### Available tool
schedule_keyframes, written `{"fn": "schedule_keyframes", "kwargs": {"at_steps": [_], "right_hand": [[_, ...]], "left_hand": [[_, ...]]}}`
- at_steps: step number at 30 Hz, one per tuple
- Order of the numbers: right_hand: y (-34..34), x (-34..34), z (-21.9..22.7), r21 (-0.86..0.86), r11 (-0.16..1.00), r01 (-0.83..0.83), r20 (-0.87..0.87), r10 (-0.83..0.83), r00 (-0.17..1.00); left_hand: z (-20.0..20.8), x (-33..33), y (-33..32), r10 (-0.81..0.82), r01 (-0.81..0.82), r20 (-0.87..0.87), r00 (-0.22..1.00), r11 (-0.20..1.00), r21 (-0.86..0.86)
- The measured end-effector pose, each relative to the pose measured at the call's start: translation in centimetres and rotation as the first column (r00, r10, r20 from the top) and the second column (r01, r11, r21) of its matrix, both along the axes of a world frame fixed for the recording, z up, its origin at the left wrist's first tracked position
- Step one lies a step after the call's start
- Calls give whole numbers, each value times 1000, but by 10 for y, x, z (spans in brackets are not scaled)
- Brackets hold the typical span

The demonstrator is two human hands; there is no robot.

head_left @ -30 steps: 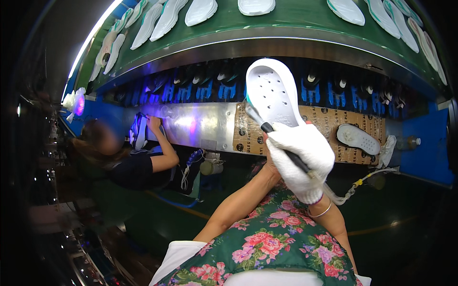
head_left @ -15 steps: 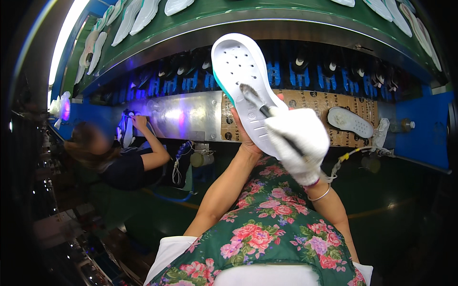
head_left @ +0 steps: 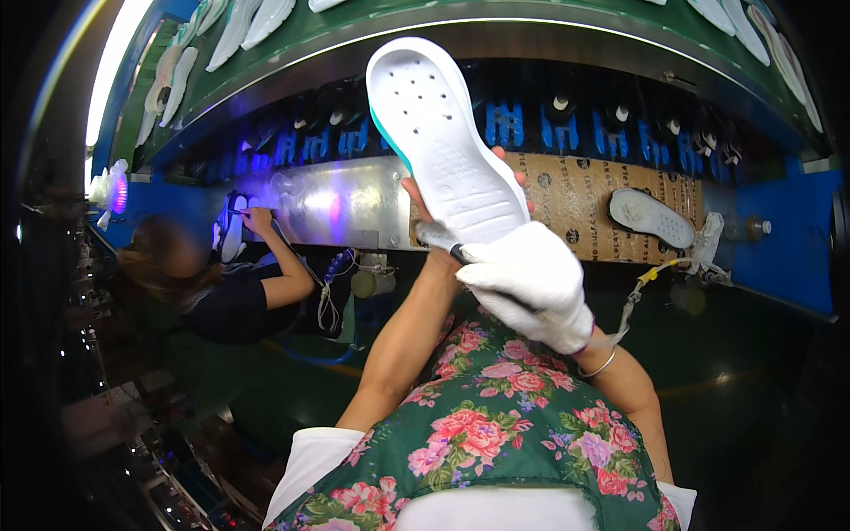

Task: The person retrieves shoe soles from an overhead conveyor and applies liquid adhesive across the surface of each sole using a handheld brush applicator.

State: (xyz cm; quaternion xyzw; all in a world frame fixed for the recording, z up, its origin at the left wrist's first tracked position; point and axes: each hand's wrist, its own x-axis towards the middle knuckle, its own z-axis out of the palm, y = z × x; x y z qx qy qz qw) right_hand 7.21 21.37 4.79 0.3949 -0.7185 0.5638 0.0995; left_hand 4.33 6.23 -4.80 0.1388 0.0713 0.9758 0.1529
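Note:
A white shoe sole with a teal edge is held up in front of me, its inner face toward me. Small holes dot its far end, and ribs cross the near part. My bare left hand grips it from beneath, fingers showing at both sides while the palm is hidden. In a white knit glove, my right hand closes around the dark handle of a brush. The brush head is beside the sole's near left edge, above my left wrist; whether it touches the sole I cannot tell.
Cardboard covers part of the metal bench, with another sole on it. Dark shoes stand in blue holders behind. More soles rest on the green upper belt. At left, a co-worker handles a shoe.
The brush has moved from the middle of the sole down and left to its near left edge. The sole has shifted slightly up and left in my left hand.

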Motion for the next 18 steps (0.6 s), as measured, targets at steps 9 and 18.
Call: {"fn": "schedule_keyframes", "kwargs": {"at_steps": [9,18], "right_hand": [[4,8,-9,21,993,-113,54,112,992],[6,19,-13,9,983,-185,115,183,976]], "left_hand": [[8,1,-19,15,-11,75,997,998,-59],[11,-19,-38,-311,310,-13,950,949,-52]]}}
